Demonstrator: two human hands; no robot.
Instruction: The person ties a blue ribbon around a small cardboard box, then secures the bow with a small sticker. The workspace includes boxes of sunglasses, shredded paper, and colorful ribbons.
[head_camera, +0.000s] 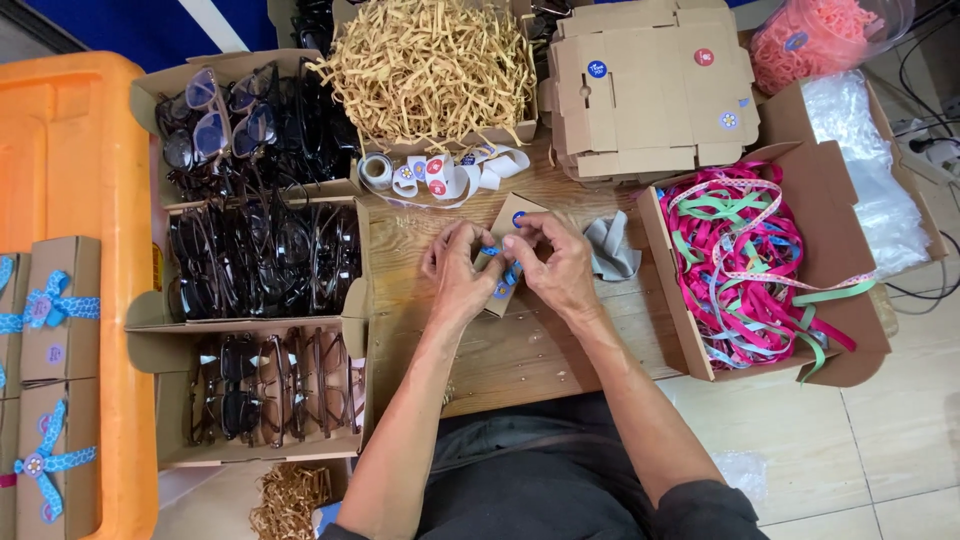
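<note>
A small brown cardboard box (512, 214) with round stickers lies on the wooden table (520, 350) under both my hands. My left hand (456, 272) and my right hand (552, 262) meet over it, fingertips pinching a blue ribbon (490, 251) across the box's top. Most of the box is hidden by my fingers. A grey cloth (610, 248) lies just right of my right hand.
Three cardboard trays of dark glasses (262, 258) line the left. Shredded paper filling (430, 62), a sticker roll (440, 176) and flat folded boxes (650, 85) sit at the back. A box of pink and green ribbons (750, 262) stands right. Finished ribboned boxes (55, 305) rest on an orange bin.
</note>
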